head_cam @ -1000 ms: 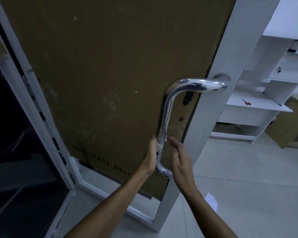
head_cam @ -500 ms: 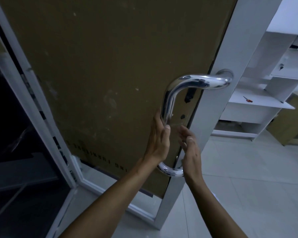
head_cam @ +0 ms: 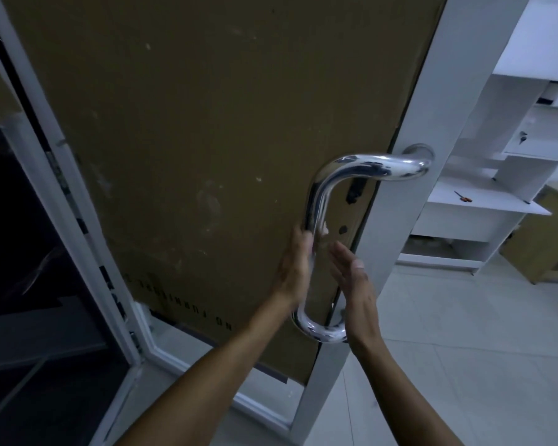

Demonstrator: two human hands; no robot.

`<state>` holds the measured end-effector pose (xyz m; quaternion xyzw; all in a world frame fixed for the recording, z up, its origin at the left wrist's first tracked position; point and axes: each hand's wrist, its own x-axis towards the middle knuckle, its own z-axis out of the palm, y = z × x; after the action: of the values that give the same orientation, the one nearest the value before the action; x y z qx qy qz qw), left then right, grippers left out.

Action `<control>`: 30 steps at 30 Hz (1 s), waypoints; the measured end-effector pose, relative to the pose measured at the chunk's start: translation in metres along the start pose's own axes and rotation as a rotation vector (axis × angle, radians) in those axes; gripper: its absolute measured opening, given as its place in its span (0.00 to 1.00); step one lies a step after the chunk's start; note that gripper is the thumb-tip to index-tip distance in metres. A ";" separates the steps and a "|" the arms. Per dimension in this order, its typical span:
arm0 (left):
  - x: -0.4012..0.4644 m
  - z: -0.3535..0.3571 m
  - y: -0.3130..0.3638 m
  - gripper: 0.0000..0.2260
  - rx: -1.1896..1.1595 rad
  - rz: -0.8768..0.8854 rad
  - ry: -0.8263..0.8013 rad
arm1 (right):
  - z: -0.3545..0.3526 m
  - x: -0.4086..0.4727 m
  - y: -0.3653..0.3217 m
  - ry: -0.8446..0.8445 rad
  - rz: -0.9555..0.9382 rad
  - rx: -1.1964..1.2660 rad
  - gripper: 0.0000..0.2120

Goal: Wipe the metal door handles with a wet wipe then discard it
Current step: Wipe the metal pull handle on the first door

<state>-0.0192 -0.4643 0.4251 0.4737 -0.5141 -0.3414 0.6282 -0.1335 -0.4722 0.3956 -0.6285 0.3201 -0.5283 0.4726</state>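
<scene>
Plainly the wiping is under way, and by my judgement far from finished: discarding has not begun, and any other handles lie outside this view. Largest is the brown door (head_cam: pixel 190 140) in its pale frame (head_cam: pixel 432 101), with white shelving (head_cam: pixel 484 201) beyond the frame. On the door's frame edge sits the metal door handle (head_cam: pixel 316 201), a polished curved bar, bright and mirror-like along its upper bend and lower loop. The left hand (head_cam: pixel 295 265) curls around the bar's upright stretch, below the top bend. The right hand (head_cam: pixel 351 275) hangs just beside the bar with fingers straight, holding nothing. Smallest is the wet wipe (head_cam: pixel 322 228), only a pale scrap showing at the left fingertips against the bar, apparently pinched there.
</scene>
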 end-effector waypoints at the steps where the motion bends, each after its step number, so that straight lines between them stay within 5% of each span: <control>1: 0.008 -0.006 0.009 0.27 -0.101 -0.040 -0.036 | 0.001 0.001 0.000 0.005 -0.005 0.006 0.25; 5: 0.000 -0.005 0.009 0.23 -0.189 -0.035 -0.029 | 0.000 0.001 0.003 0.036 0.001 0.007 0.24; 14: -0.055 0.043 -0.049 0.30 0.409 0.082 0.225 | -0.005 0.001 0.011 0.048 0.027 0.057 0.21; 19: -0.024 0.039 -0.011 0.30 0.326 0.093 0.331 | -0.011 0.005 0.004 0.008 0.016 0.068 0.23; 25: 0.016 0.002 0.036 0.31 -0.092 -0.108 0.110 | -0.013 0.010 -0.004 -0.071 0.017 0.064 0.27; 30: -0.006 0.008 0.026 0.23 -0.154 -0.076 0.068 | -0.004 0.008 -0.006 -0.183 0.034 0.087 0.33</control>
<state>-0.0301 -0.4530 0.4482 0.4544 -0.4463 -0.3873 0.6666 -0.1364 -0.4778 0.4043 -0.6475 0.2628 -0.4742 0.5356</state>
